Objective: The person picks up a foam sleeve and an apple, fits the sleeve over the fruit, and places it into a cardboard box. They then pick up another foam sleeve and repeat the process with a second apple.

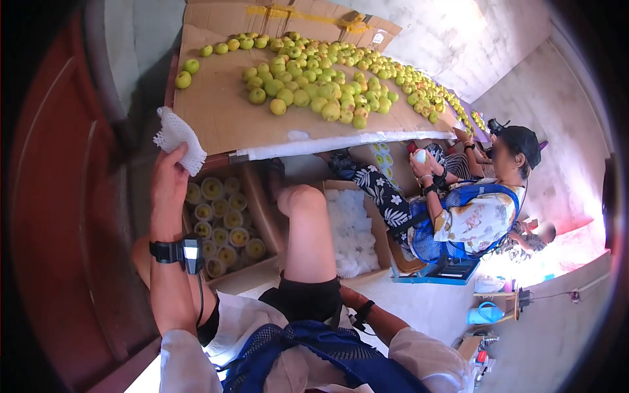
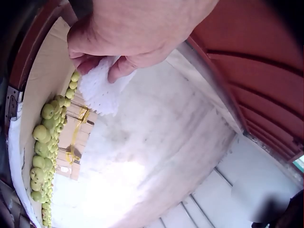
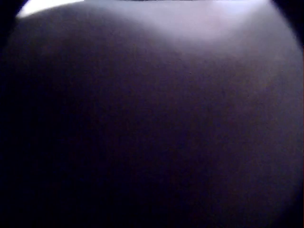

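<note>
A white foam fruit net (image 1: 180, 139) is pinched between the thumb and fingers of my left hand (image 1: 169, 177), raised at the table's near left corner. In the left wrist view the foam net (image 2: 102, 90) hangs flattened from the fingertips. Yellow-green apples (image 1: 314, 82) lie heaped on the cardboard-covered table (image 1: 209, 118) beyond that hand. My right hand (image 1: 352, 298) is low beside my thigh, its fingers hidden behind the leg. The right wrist view is almost wholly dark.
Below the table, a cardboard box (image 1: 265, 209) holds rows of netted apples. Another box (image 1: 385, 239) contains white foam nets. To the right sits a person (image 1: 481, 209) holding a netted fruit. A red door (image 1: 59, 196) stands at the left.
</note>
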Motion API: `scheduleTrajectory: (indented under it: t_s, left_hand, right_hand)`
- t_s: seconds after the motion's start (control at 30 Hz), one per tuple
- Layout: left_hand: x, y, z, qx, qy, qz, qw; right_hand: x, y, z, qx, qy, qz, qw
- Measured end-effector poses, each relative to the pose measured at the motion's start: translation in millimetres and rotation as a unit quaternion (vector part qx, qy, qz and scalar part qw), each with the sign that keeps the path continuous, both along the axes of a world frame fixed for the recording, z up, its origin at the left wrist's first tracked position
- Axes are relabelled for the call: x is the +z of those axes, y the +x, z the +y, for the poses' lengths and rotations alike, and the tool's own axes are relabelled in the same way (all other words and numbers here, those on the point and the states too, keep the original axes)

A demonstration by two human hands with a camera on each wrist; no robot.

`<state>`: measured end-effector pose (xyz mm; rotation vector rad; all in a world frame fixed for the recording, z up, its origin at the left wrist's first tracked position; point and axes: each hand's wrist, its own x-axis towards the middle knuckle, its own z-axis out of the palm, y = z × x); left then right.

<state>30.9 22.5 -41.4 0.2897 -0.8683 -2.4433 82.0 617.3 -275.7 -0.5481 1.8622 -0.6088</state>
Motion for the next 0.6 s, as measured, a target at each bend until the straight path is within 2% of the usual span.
scheduleTrajectory:
  t_s: [0.13, 0.23, 0.33, 0.37, 0.43, 0.53, 0.6]
  left_hand:
    - [-15, -1, -12, -0.011, -0.015, 0.008, 1.000]
    - [-14, 0, -14, 0.000, -0.014, -0.002, 1.000]
    - [-14, -2, -15, -0.003, -0.021, -0.003, 1.000]
    - [-15, -2, -15, -0.008, -0.024, -0.004, 1.000]
    - [-23, -5, -20, -0.011, -0.022, -0.010, 1.000]
    - [-24, -10, -18, -0.012, -0.015, -0.027, 0.999]
    - [-24, -11, -17, -0.013, -0.011, -0.029, 0.999]
  right_hand:
    - [26, 17, 29, 0.028, 0.025, 0.034, 0.999]
    - [47, 30, 43, -0.007, -0.009, 0.056, 0.998]
    - [60, 38, 55, 0.007, 0.003, 0.087, 0.996]
    - [43, 39, 57, -0.040, -0.016, 0.035, 0.998]
    - [-21, 42, 70, -0.133, -0.054, -0.068, 0.987]
    - [-19, 31, 37, -0.176, -0.077, -0.146, 0.970]
    - [-9, 34, 17, -0.194, -0.135, -0.061, 0.970]
